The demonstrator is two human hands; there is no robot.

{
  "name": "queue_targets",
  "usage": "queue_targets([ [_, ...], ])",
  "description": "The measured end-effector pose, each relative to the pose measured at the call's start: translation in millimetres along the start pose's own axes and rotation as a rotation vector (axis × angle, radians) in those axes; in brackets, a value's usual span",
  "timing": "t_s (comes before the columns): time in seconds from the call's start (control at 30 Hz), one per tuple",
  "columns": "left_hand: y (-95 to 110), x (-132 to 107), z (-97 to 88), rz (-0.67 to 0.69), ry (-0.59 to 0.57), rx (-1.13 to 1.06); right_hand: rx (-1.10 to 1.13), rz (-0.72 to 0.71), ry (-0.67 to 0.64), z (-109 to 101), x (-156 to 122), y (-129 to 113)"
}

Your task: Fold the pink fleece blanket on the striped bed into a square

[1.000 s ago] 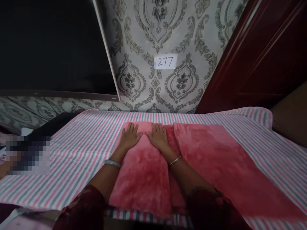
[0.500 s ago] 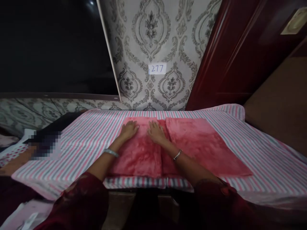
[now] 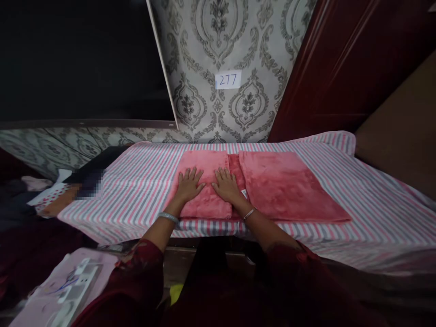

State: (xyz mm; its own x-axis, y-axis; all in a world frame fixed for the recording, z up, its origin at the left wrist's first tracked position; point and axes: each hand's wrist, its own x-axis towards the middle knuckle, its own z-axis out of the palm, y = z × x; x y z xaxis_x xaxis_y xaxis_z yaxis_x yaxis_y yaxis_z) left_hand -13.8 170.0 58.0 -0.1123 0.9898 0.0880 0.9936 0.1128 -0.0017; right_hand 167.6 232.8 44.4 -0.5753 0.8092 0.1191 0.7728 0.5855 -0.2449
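Observation:
A plush pink-red blanket (image 3: 289, 190) lies on a striped cloth (image 3: 136, 200), its two sides folded inward with a narrow darker gap between them. On the left folded panel my left hand (image 3: 190, 185) rests flat, fingers spread, near that panel's left side. My right hand (image 3: 226, 185) also lies flat with its fingers apart, by the panel's inner edge. Neither hand grips the fabric. A small white tag (image 3: 244, 194) shows in the gap, just right of my right wrist. The right panel is wider and untouched.
The striped cloth covers a table against a patterned wall (image 3: 218, 109). A large dark screen (image 3: 78, 63) is at left, a dark red door (image 3: 340, 77) at right. Beside the table's left end are a partly blurred person's arm (image 3: 59, 202) and a pink surface with a white object (image 3: 78, 286).
Both hands have slid nearer to me over the left panel, still flat. The view has tipped down, so the table sits higher, and the white tag now shows.

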Motion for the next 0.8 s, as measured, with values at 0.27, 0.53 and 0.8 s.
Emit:
queue_targets([
  [0.27, 0.7, -23.4, -38.3, 0.032, -0.074, -0.023, 0.056, 0.045, -0.131, -32.5, -31.6, -18.6],
  [0.53, -1.3, -73.8, 0.0, 0.016, -0.042, -0.003, 0.072, -0.031, -0.127, -8.5, -76.5, -24.7],
  [0.8, -4.2, -71.5, -2.2, 0.033, -0.007, 0.013, 0.110, -0.028, -0.174, -22.0, -63.5, -24.6],
])
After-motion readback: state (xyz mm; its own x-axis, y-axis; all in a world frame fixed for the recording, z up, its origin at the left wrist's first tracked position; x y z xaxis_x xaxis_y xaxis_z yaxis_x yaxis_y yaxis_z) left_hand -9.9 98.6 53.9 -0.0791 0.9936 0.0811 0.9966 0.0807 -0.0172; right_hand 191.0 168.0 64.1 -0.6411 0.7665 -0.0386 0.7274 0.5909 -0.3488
